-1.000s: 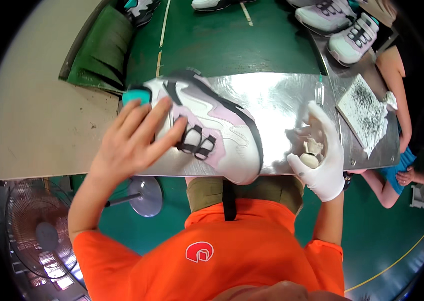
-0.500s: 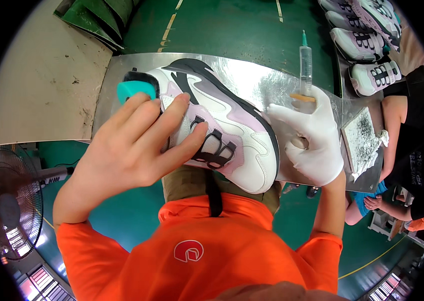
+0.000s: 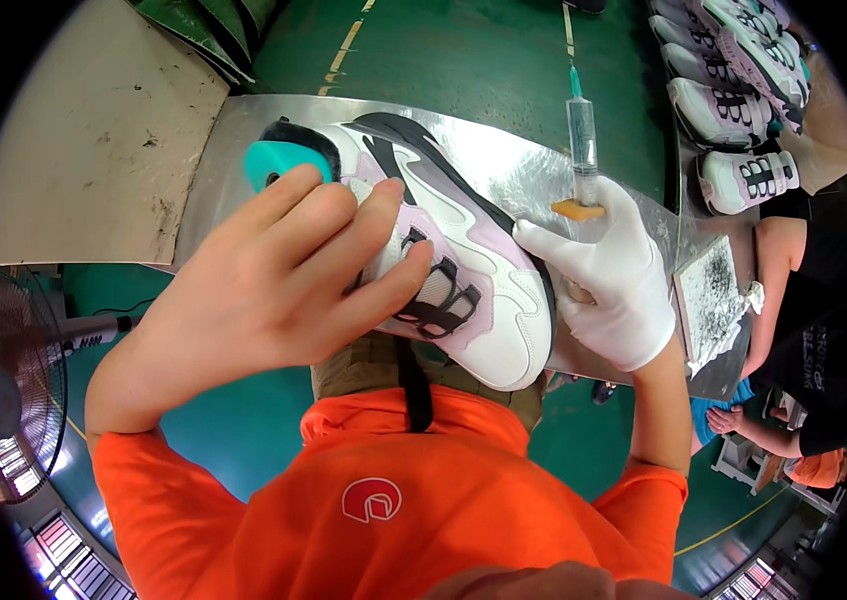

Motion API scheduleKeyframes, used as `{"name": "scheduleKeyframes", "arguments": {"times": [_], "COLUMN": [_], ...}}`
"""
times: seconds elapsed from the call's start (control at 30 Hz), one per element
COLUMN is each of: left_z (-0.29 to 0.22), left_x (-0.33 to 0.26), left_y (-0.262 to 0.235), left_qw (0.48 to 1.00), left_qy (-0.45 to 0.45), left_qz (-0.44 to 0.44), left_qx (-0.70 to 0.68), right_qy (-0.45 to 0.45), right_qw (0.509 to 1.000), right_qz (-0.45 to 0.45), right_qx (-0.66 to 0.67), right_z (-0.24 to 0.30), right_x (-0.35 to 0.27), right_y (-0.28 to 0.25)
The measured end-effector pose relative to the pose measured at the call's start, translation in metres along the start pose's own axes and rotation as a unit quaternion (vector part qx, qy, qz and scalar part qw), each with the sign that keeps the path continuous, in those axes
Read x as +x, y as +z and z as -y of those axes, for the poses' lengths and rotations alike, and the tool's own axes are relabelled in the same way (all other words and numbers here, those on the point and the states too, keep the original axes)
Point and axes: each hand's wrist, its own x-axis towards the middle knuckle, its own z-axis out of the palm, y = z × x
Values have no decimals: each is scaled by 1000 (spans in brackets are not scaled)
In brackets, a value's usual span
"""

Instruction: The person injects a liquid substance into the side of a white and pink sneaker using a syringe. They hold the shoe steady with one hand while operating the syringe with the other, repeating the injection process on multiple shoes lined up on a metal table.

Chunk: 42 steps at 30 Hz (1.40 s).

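A white, lilac and black sneaker (image 3: 513, 345) lies tilted across the metal bench, its toe toward me at the right. A teal shoe last (image 3: 286, 162) sticks out of its collar. My bare left hand (image 3: 268, 270) is closed over the collar and tongue, with fingers bent near the black lacing straps. In a white glove, my right hand (image 3: 623, 275) grips a clear syringe (image 3: 582, 140) with a teal tip, which points away from me. Its yellowish flange shows beside the glove. A gloved fingertip meets the sneaker's side at the sole edge; the plunger end is mostly hidden.
Similar sneakers (image 3: 733, 110) stand in rows at the far right. A black-smudged white pad (image 3: 711, 300) lies on the metal bench (image 3: 213, 190) beyond my right hand. To the left are a beige board (image 3: 83, 140) and a fan (image 3: 13, 370). A person in black (image 3: 823, 330) is at the right.
My gloved right hand has come left against the sneaker's side, carrying the syringe left. My left hand still holds the collar and has shifted slightly right.
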Motion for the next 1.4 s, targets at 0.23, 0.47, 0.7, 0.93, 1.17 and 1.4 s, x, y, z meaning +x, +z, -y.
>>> {"name": "scheduleKeyframes", "arguments": {"times": [0.23,0.47,0.7,0.93,1.17,1.4], "left_z": [0,-2,-8,-8,0,71], "left_x": [2,-2,-8,-14,-11,78], "left_y": [0,-5,-4,1,2,28], "left_qw": [1000,999,999,999,997,991], "left_qy": [-3,-4,-18,0,28,33], "left_qz": [0,35,24,0,-57,-127], "left_qx": [-4,10,30,37,51,-27], "right_qy": [-17,83,158,143,285,359], "right_qw": [1000,984,983,978,871,754], "right_qz": [24,-15,-71,-127,-295,-465], "right_qx": [1,154,65,87,271,293], "right_z": [-1,-19,-15,-10,-14,-69], "right_x": [3,-43,-61,-40,-51,-156], "right_y": [-12,-27,-22,-5,-20,22]}}
